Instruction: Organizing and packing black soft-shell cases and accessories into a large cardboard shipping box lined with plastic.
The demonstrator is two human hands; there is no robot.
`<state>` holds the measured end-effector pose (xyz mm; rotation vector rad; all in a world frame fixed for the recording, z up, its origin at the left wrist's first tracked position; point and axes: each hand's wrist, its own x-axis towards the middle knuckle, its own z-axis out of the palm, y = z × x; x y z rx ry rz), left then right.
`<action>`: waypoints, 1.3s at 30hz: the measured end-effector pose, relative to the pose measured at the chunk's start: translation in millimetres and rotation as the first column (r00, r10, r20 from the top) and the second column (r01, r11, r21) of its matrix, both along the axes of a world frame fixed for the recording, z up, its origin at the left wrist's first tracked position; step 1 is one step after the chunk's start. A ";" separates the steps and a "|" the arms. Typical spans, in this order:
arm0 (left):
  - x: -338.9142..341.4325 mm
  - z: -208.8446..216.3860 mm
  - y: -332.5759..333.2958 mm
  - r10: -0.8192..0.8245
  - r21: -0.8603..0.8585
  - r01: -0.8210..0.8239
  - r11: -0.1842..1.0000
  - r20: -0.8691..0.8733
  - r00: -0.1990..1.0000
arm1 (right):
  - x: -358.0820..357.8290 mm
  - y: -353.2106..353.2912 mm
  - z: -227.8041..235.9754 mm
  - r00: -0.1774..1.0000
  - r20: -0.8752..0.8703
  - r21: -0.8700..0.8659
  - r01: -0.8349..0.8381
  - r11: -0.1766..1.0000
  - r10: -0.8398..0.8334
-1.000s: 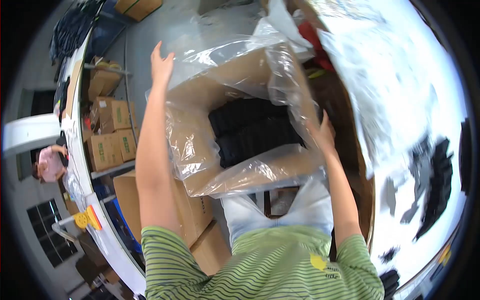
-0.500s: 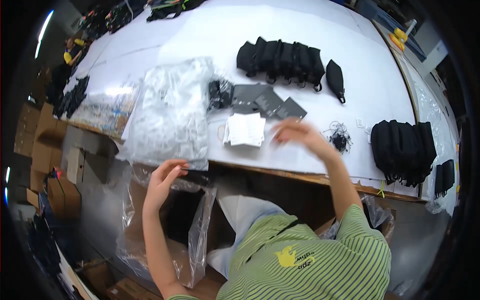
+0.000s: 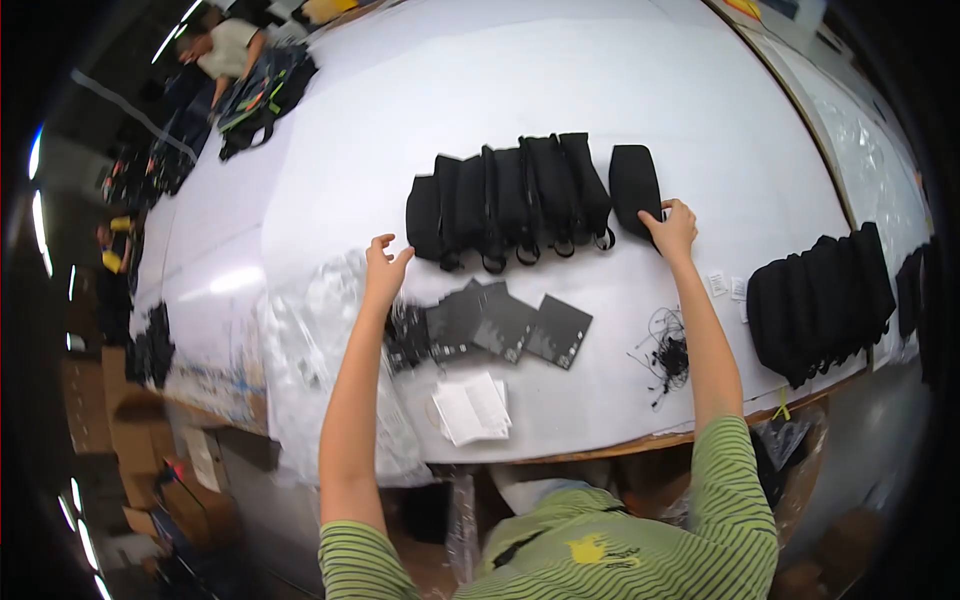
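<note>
A single black fabric pouch (image 3: 634, 182) lies at the right end of a row on the white table. My right hand (image 3: 674, 230) pinches its near end, the thumb on top and the fingers at its right edge. The row of several black pouches (image 3: 505, 195) stands packed side by side, loops facing me. At the row's left end, my left hand (image 3: 386, 268) has its fingers apart and holds nothing. Its thumb comes close to the leftmost pouch (image 3: 424, 215); whether they touch I cannot tell.
Nearer me lie dark grey cards (image 3: 500, 320), a white paper stack (image 3: 471, 409) and tangled black strings (image 3: 670, 345). Clear plastic bags (image 3: 320, 370) cover the left front. More black pouches (image 3: 822, 300) stand at right. A person (image 3: 232, 48) handles a backpack (image 3: 268, 95) far left.
Both hands have moved forward over the table. My left hand has left the plastic bags' near edge, and my right hand has taken hold of the single pouch. The view has shifted too.
</note>
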<state>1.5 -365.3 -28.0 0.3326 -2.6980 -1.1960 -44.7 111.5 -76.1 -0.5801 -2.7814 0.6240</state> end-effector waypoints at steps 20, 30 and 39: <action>-95.6 0.8 104.3 -0.194 0.211 0.142 0.967 0.254 0.948 | -33.4 -83.0 71.6 0.916 0.195 -0.825 -0.040 0.563 0.351; -85.1 12.9 98.4 -0.079 0.397 -0.037 0.917 0.271 0.959 | -40.6 -66.6 60.5 0.894 0.187 -0.596 -0.225 0.771 0.407; -87.4 9.0 115.7 -0.272 0.282 0.185 0.941 0.310 0.911 | -34.5 -90.7 86.8 0.875 0.240 -0.813 -0.055 0.579 0.421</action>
